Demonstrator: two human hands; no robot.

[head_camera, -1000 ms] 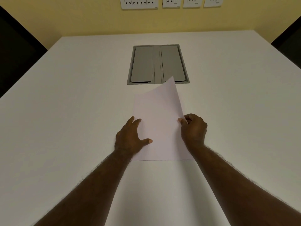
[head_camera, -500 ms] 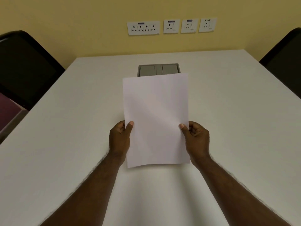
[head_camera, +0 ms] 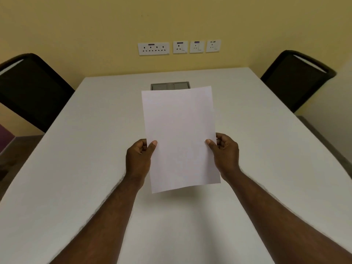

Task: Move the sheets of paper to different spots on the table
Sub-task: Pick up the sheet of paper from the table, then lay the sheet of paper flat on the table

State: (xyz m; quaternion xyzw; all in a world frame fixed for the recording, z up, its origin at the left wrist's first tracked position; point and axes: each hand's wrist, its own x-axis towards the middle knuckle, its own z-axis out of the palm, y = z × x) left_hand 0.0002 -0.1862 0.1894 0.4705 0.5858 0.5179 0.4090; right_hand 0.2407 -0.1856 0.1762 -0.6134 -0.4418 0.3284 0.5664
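A blank white sheet of paper (head_camera: 181,138) is held up in the air above the middle of the white table (head_camera: 76,159), facing me and tilted slightly. My left hand (head_camera: 138,159) pinches its left edge with the thumb on the front. My right hand (head_camera: 224,155) pinches its right edge the same way. I cannot tell whether it is a single sheet or a thin stack. No other sheet shows on the table.
A grey cable hatch (head_camera: 170,85) is set into the table beyond the paper, partly hidden by it. Black chairs stand at the far left (head_camera: 30,90) and far right (head_camera: 293,79). Wall sockets (head_camera: 179,47) line the yellow wall behind.
The paper lay on the table with my hands at its edges a second ago; both hands have lifted it up. My head has tilted up, so more wall and both chairs show.
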